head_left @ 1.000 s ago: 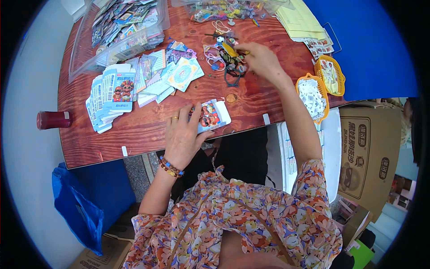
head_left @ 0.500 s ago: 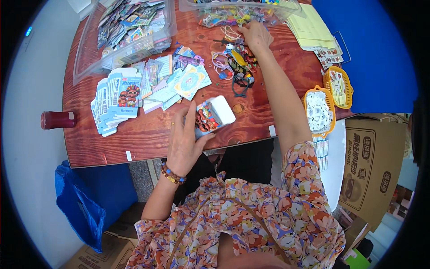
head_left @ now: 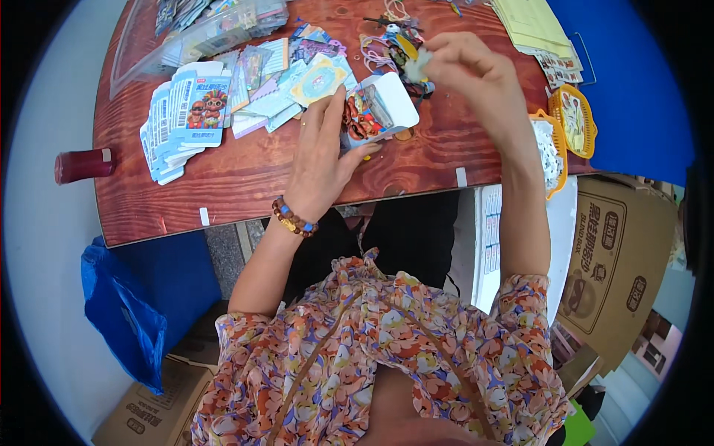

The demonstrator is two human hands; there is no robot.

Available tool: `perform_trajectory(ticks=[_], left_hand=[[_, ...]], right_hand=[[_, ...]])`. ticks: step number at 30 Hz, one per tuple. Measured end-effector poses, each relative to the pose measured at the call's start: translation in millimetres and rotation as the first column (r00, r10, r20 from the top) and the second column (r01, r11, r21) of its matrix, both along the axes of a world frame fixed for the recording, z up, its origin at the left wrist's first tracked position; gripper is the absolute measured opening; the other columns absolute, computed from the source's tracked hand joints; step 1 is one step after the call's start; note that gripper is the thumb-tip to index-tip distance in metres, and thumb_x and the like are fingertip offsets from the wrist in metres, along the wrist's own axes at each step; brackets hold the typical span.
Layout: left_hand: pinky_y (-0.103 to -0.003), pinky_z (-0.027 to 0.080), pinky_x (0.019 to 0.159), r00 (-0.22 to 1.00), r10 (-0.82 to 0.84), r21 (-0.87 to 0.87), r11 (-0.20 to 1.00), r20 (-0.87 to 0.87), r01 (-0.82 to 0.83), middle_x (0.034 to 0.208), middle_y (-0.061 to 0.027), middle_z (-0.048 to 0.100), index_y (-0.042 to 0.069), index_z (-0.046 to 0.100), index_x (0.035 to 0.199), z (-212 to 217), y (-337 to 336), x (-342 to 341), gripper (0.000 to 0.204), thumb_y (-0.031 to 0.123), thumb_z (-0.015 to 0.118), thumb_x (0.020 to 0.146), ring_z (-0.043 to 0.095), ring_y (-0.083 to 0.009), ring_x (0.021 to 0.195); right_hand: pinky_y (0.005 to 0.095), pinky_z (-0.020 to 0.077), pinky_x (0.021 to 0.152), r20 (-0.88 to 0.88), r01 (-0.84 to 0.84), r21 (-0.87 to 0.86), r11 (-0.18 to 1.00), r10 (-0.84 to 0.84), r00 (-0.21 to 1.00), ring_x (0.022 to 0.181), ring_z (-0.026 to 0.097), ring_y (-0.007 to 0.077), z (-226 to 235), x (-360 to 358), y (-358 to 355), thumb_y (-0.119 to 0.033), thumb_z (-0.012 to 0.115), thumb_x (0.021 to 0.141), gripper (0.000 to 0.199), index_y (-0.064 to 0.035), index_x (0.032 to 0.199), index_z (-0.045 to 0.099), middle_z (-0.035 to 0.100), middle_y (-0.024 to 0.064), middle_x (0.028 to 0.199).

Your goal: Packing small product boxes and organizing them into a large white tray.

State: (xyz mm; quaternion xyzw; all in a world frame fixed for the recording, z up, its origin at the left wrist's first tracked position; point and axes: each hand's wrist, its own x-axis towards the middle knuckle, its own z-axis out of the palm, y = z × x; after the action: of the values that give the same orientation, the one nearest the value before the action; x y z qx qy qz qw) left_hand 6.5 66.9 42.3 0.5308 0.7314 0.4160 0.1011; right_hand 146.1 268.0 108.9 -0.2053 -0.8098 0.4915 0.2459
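Note:
My left hand (head_left: 320, 160) is closed round a small printed cardboard box (head_left: 363, 119), its white end flap standing up and its mouth open. Something silvery and flat shows inside the box. To the right of it, my right hand (head_left: 480, 74) is raised over the table, pinching a small pale, see-through trinket (head_left: 416, 67) that motion blurs. Behind the box lies a loose heap of cords and small toys (head_left: 378, 53). Printed cards (head_left: 260, 104) are spread beside my left fingertips, and a fanned stack of flat blue-white boxes (head_left: 167, 126) lies further left.
A clear plastic bin (head_left: 201, 56) of packets stands at the back left. Yellow paper (head_left: 529, 33) lies at the back right, above two orange baskets (head_left: 563, 160) at the table's right edge. A dark red jar (head_left: 83, 166) is at the left edge. A large carton (head_left: 617, 260) stands right.
My right hand has come back from the far tub of trinkets toward the box, now with a small pale trinket in its fingers. The view has tilted down, and the tub is out of sight.

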Motion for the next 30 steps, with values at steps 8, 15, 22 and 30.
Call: perform_trajectory(ticks=[8,15,22,30], left_hand=[[-0.045,0.046,0.1,0.992,-0.079,0.076,0.993,-0.1,0.087,0.13,-0.0217,0.049,-0.002,0.034,0.149,-1.1,8.5,20.7,0.089,0.017,0.083,0.077,0.05,-0.038,0.12],[-0.045,0.045,0.102,0.994,-0.111,0.088,0.99,-0.013,0.111,0.131,-0.0222,0.049,-0.002,0.035,0.149,-3.9,13.9,31.4,0.087,0.015,0.082,0.078,0.05,-0.0392,0.121],[-0.043,0.046,0.097,0.989,-0.147,0.01,0.989,0.027,0.147,0.129,-0.0217,0.052,-0.002,0.039,0.148,-8.4,7.5,28.9,0.08,0.019,0.079,0.082,0.055,-0.0375,0.116],[-0.044,0.046,0.099,0.948,-0.317,-0.026,0.948,0.032,0.317,0.132,-0.0208,0.05,-0.002,0.038,0.149,1.2,29.7,69.1,0.085,0.023,0.081,0.08,0.054,-0.0367,0.119]], right_hand=[[0.0508,0.0349,0.106,0.223,-0.038,0.702,0.711,-0.169,0.96,0.122,0.054,0.0269,-2.0,10.9,-49.2,-0.014,0.066,0.088,0.01,-0.0062,0.084,0.07,0.063,0.0097,0.123],[0.0474,0.0384,0.106,0.105,0.058,0.64,0.767,-0.162,0.981,0.119,0.058,0.0278,-4.1,35.0,-36.6,-0.014,0.068,0.09,0.013,-0.0062,0.1,0.072,0.065,0.0091,0.121],[0.0249,0.0507,0.08,0.077,0.54,0.351,0.764,-0.599,0.797,0.088,0.065,0.0107,12.8,164.0,29.2,-0.011,0.067,0.092,0.019,0.0,0.107,0.072,0.073,0.0058,0.097],[0.0264,0.0485,0.065,0.497,0.388,0.279,0.878,-0.478,0.724,0.072,0.062,0.0115,-20.9,195.3,38.9,-0.011,0.071,0.084,0.017,-0.0006,0.098,0.07,0.067,0.0056,0.079]])
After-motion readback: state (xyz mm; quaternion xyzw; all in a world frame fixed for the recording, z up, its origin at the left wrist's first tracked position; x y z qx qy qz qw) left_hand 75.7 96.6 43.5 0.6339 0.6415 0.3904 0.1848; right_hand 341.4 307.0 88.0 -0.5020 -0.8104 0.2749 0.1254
